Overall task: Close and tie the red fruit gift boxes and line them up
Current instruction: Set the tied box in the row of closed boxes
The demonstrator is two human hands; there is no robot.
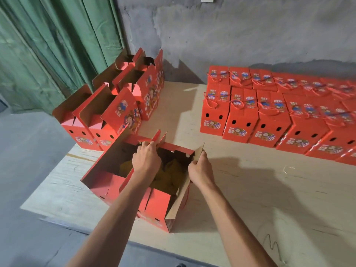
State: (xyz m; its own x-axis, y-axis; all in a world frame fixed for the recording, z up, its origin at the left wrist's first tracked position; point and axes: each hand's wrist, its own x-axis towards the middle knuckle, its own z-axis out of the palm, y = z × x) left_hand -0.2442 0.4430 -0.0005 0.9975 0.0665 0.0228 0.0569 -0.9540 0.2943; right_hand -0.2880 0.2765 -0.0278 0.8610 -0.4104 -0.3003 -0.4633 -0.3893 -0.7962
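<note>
Box in hand: the open box [154, 207] sits right under my fingers on the board [250, 199], its long axis running from my near right toward the far left, top gaping, dark yellowish fruit inside.
Key relation: the two long flaps stand on either side of the opening; the right flap [185, 191] lies along the outside of my right hand, the left flap [113, 151] leans away beyond my left. The small far end flaps [159, 137] stick up just past my left fingertips.
Left hand: my left hand [147, 160] reaches across the opening, arm stretched forward over the near wall, fingers curled and pinching the far end flaps.
Right hand: my right hand [200, 170] is the nearer one to the right flap, gripping its top edge, thumb inside, wrist low.
Next move, my guess: fold the end flaps inward, then swing the right flap over toward my left.
Further left of my fingers: more open boxes [115, 105] wait, flaps up.
Far right of my fingers: closed boxes [273, 116] with red cords stand in rows by the wall [231, 35].
</note>
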